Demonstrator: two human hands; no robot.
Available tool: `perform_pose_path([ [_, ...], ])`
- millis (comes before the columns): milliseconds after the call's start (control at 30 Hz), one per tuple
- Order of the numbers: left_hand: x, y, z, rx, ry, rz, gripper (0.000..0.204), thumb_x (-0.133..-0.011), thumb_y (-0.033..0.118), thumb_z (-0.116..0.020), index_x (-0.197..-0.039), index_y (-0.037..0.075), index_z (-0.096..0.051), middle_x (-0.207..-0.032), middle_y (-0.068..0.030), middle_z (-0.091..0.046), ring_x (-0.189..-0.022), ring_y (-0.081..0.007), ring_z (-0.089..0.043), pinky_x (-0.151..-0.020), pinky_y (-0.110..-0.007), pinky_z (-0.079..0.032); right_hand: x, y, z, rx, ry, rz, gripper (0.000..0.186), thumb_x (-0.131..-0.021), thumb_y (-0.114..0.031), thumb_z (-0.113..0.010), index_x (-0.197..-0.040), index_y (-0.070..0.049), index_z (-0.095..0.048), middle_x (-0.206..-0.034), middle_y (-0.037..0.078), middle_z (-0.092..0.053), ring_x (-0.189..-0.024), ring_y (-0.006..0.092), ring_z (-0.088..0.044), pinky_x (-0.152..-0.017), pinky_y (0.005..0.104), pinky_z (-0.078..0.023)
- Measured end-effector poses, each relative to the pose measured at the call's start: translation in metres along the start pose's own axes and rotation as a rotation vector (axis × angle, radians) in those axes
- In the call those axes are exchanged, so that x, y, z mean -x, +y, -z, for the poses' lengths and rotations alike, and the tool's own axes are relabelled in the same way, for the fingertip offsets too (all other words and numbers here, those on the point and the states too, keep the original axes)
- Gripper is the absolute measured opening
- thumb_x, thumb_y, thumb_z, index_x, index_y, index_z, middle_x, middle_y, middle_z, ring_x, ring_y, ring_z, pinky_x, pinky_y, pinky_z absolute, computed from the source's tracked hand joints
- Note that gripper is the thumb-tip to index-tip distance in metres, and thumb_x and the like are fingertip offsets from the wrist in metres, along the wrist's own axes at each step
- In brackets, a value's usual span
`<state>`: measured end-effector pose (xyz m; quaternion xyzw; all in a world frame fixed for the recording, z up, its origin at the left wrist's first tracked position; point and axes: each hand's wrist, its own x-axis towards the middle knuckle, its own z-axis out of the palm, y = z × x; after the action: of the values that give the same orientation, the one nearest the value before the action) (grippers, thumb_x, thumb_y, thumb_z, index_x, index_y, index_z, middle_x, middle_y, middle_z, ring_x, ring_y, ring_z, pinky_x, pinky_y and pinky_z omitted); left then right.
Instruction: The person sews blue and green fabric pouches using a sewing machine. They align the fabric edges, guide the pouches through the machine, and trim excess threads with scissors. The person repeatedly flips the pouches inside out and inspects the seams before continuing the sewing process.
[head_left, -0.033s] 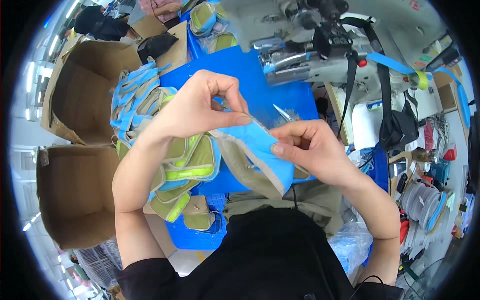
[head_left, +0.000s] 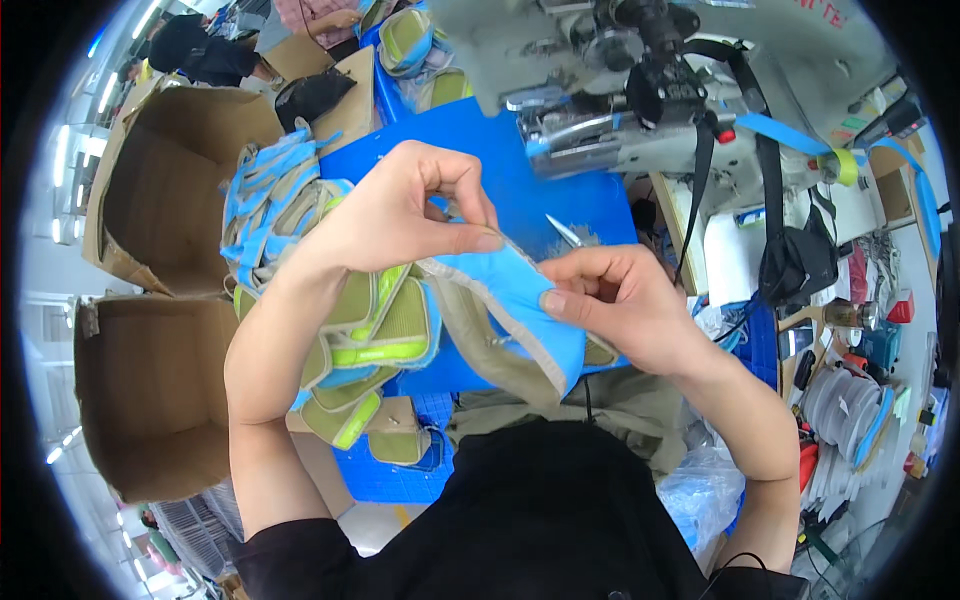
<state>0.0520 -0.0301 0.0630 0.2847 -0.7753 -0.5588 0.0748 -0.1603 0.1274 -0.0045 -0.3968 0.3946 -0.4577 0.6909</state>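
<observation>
Between my two hands is a sewn fabric piece (head_left: 545, 340), blue on the face I see, with beige edging and a beige strip hanging in a loop below. My left hand (head_left: 425, 205) pinches its upper edge between thumb and fingers. On the right side, my right hand (head_left: 610, 300) grips the blue part with thumb and forefinger. A pointed metal tool tip (head_left: 563, 230) lies on the blue table (head_left: 490, 150) just beyond my right hand; the rest of it is hidden. Under my left forearm is a pile of similar green, beige and blue pieces (head_left: 380, 330).
Two open cardboard boxes (head_left: 150, 390) stand at the left. A sewing machine (head_left: 620, 120) fills the far right, with a blue tape (head_left: 775, 125) running along it. Spools and tools crowd the right side (head_left: 845, 400). Another person (head_left: 200, 50) is at the far left.
The lower loop of the fabric piece has swung slightly and is blurred. Both hands keep their hold in nearly the same place.
</observation>
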Motion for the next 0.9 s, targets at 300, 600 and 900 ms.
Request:
perform_pose_path([
  [300,-0.077,-0.023,0.048,-0.005,-0.072,-0.002,0.035,-0.081,0.012,-0.087,-0.107,0.002,-0.067,-0.09,-0.0031,-0.07,-0.093,-0.013,-0.066,-0.085,-0.029,-0.051,-0.043,0.005,0.012,-0.431,0.157,0.028,0.028,-0.096,-0.004,-0.069,-0.122,0.005,-0.067,-0.109,0.011,-0.073,-0.091,0.0115,-0.07,-0.08,0.0267,-0.058],
  [600,-0.093,-0.029,0.063,-0.079,-0.015,-0.019,0.042,-0.081,0.011,-0.084,-0.118,-0.002,-0.071,-0.111,-0.0068,-0.073,-0.102,-0.0158,-0.064,-0.09,-0.03,-0.051,-0.056,-0.001,0.01,-0.501,0.185,0.044,0.031,-0.096,-0.006,-0.069,-0.124,0.006,-0.066,-0.109,0.011,-0.073,-0.092,0.0126,-0.071,-0.081,0.0277,-0.059],
  [900,-0.101,-0.024,0.066,-0.126,-0.028,-0.084,0.037,-0.083,0.011,-0.082,-0.116,-0.002,-0.071,-0.107,-0.0073,-0.074,-0.099,-0.0158,-0.064,-0.088,-0.03,-0.051,-0.071,0.001,0.003,-0.586,0.4,0.138,0.024,-0.092,-0.007,-0.075,-0.112,0.005,-0.069,-0.1,0.009,-0.074,-0.086,0.0105,-0.069,-0.076,0.0248,-0.056],
])
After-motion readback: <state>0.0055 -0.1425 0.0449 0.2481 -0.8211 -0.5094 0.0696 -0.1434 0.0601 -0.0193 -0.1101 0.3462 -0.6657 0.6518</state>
